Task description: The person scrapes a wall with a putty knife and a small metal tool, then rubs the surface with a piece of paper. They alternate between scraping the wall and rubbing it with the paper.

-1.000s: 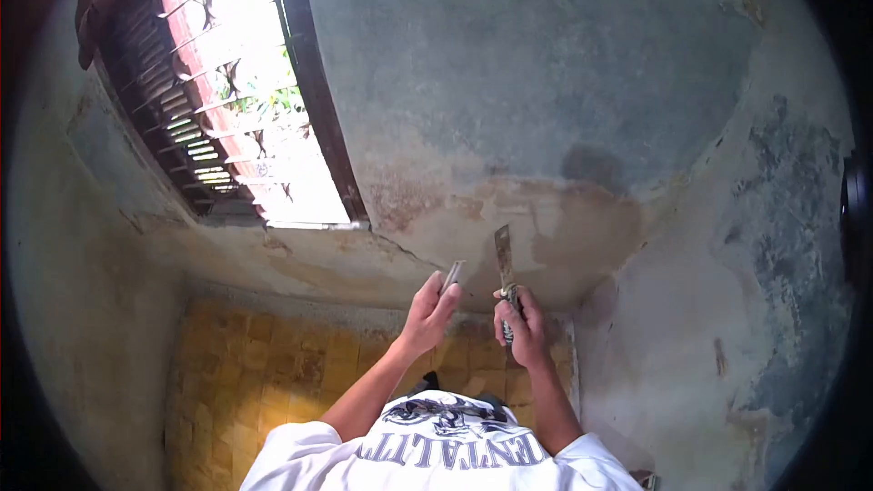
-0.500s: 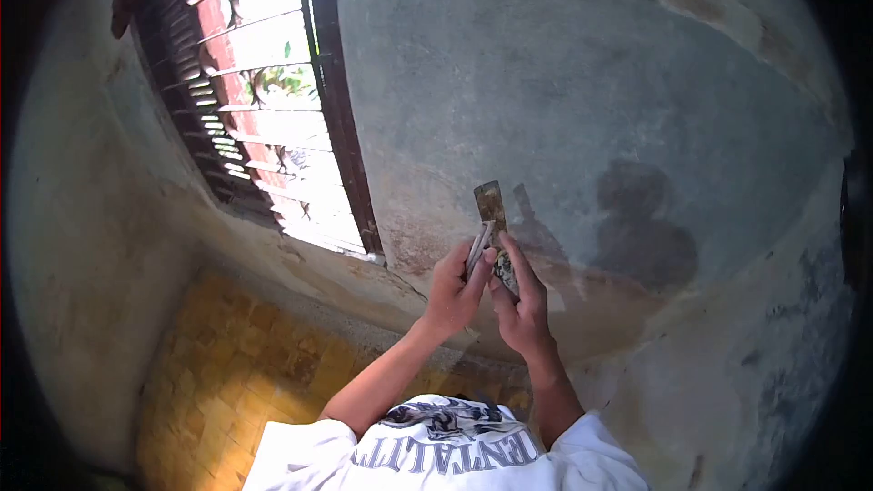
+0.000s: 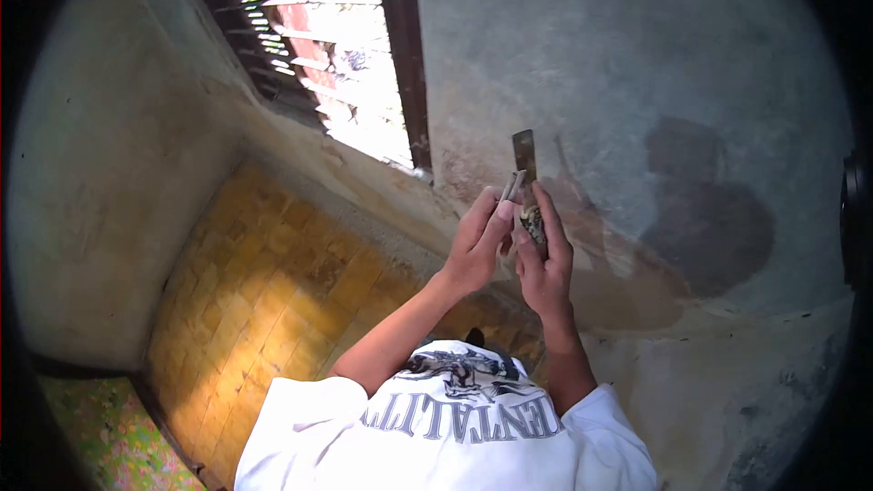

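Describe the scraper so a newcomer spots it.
Below and right of the barred window, find the right hand. It holds the scraper, blade topmost in view. That flat blade is broader than the slim grey piece in the left hand.

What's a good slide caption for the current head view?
Left hand with a slim pale object, right hand with a flat-bladed scraper, held close together before a patchy wall.

glare whitens the window (image 3: 359, 82), a shadow (image 3: 709, 227) dims the wall (image 3: 582, 45), and black-rimmed edges bend, perhaps blurred.
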`<state>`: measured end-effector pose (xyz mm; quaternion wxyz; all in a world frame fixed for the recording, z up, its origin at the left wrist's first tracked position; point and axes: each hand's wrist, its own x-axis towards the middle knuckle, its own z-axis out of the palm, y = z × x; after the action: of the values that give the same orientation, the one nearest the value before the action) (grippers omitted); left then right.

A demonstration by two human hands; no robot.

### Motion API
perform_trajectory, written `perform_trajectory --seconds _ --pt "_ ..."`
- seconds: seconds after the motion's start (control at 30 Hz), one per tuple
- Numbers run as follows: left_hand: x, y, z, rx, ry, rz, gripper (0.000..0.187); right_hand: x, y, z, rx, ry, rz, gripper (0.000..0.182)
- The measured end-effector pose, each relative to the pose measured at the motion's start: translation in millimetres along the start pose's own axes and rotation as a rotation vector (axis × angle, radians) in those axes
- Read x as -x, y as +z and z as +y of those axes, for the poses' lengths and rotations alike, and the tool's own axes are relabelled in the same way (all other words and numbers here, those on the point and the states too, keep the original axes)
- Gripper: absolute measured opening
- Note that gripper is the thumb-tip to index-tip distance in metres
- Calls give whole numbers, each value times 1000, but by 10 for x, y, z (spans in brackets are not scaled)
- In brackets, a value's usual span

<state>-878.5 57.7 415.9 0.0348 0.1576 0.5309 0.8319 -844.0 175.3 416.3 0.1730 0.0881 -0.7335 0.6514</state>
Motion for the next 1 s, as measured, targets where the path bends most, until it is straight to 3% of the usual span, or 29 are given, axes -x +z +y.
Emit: perform_trajectory --seconds 0.23,0.53,0.77,1.0 --pt "288 -1109 33 -14 -102 18 33 185 802 149 -149 144 -13 52" --pt "559 -2623 737 -29 -30 125 31 152 2418 193 -363 220 17 49" --pt "799 -3253 764 -80 -134 161 28 304 3008 457 -611 341 -16 34" --pt "1089 -3759 466 -104 -305 415 31 394 3121 861 -587 569 -216 28"
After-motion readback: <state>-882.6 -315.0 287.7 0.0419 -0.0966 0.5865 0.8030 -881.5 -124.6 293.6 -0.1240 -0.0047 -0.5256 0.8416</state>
